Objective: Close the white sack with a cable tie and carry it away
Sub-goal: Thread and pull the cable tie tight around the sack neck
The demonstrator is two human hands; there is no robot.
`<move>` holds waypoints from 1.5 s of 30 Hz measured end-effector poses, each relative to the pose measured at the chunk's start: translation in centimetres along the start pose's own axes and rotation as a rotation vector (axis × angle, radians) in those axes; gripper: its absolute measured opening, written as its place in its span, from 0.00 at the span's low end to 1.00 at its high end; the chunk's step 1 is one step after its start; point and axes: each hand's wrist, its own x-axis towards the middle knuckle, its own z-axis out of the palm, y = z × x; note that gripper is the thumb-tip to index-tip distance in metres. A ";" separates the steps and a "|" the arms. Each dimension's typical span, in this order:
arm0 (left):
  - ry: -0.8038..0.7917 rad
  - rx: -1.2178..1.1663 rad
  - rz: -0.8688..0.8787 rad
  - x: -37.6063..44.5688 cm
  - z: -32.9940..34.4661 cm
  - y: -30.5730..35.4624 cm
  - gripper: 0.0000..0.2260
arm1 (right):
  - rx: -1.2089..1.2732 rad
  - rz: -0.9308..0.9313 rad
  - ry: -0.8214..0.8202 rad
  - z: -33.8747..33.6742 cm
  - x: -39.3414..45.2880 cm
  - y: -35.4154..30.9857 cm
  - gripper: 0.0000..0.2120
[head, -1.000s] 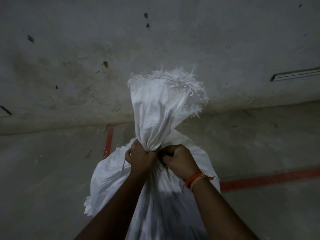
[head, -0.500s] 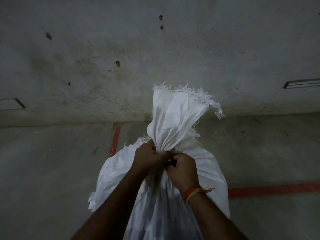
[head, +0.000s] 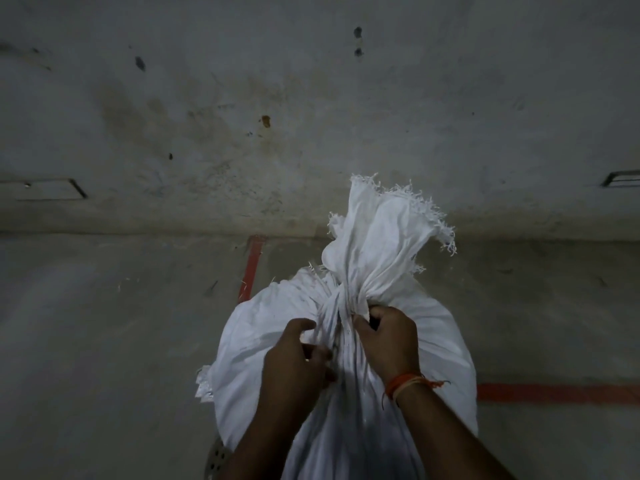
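A full white sack [head: 263,341] stands on the floor in front of me, its frayed mouth [head: 384,230] gathered into a twisted neck that leans up and to the right. My right hand [head: 388,341], with an orange thread band at the wrist, grips the neck just below the bunched top. My left hand [head: 294,365] sits lower and left of it, its fingers curled into the pleated cloth under the neck. A small dark piece shows inside the right hand's grip. I cannot make out a cable tie for certain.
A stained concrete wall [head: 311,116] rises just behind the sack. Red lines [head: 554,393] are painted on the grey floor at the right and behind the sack. A round floor drain [head: 216,459] lies at the sack's lower left.
The sack's top has dropped lower and tipped to the right. My left hand has slid down from the neck to the cloth below it, while the right hand stays on the neck.
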 end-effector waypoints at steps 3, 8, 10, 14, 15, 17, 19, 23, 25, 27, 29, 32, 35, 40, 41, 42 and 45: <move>-0.113 -0.183 -0.040 -0.8 1.2 -0.5 0.05 | 0.013 -0.003 -0.044 -0.1 -0.3 -0.3 0.17; -0.185 -0.323 -0.066 1.0 2.8 -1.1 0.05 | 0.141 0.053 -0.209 -2.0 -1.2 -0.8 0.02; -0.158 -0.362 -0.059 1.8 3.2 -1.2 0.06 | 0.263 0.132 -0.249 -3.3 -2.1 -0.7 0.04; -0.201 -0.410 0.009 2.5 3.8 -1.5 0.08 | 0.339 0.218 -0.274 -4.2 -4.0 0.3 0.12; -0.213 -0.401 0.022 2.6 3.8 -1.6 0.09 | 0.340 0.219 -0.269 -4.2 -4.5 0.3 0.14; -0.235 -0.369 0.047 2.9 3.9 -2.1 0.12 | 0.319 0.224 -0.243 -3.8 -5.2 0.3 0.14; -0.244 -0.282 0.093 3.0 3.9 -2.5 0.14 | 0.316 0.235 -0.240 -3.5 -5.6 0.2 0.16; -0.253 -0.056 0.221 3.6 3.2 -2.7 0.19 | 0.304 0.200 -0.249 -2.9 -4.9 0.0 0.22; -0.286 0.009 0.256 4.0 2.4 -2.8 0.20 | 0.292 0.172 -0.272 -2.8 -4.4 -0.3 0.19; -0.350 -0.004 0.223 4.3 1.7 -2.7 0.19 | 0.260 0.157 -0.293 -2.8 -4.1 -0.3 0.18; -0.416 -0.003 0.161 4.6 1.1 -2.6 0.19 | 0.223 0.154 -0.293 -2.6 -4.0 -0.3 0.18; -0.431 0.043 0.150 5.0 0.5 -2.5 0.18 | 0.192 0.167 -0.261 -2.3 -4.2 -0.7 0.11; -0.368 0.059 0.155 5.3 0.5 -2.5 0.15 | 0.146 0.174 -0.188 -2.1 -4.9 -1.1 0.05; -0.280 0.056 0.155 5.5 1.0 -2.8 0.08 | 0.083 0.187 -0.107 -1.5 -6.0 -1.4 0.02; -0.264 0.062 0.153 5.5 1.0 -2.7 0.07 | 0.088 0.204 -0.118 -1.4 -6.2 -1.4 0.03; -0.244 0.064 0.148 5.5 1.0 -2.7 0.07 | 0.105 0.219 -0.133 -1.2 -6.2 -1.3 0.06; -0.192 0.041 0.135 5.5 0.9 -2.6 0.06 | 0.161 0.259 -0.170 -0.6 -6.1 -0.9 0.11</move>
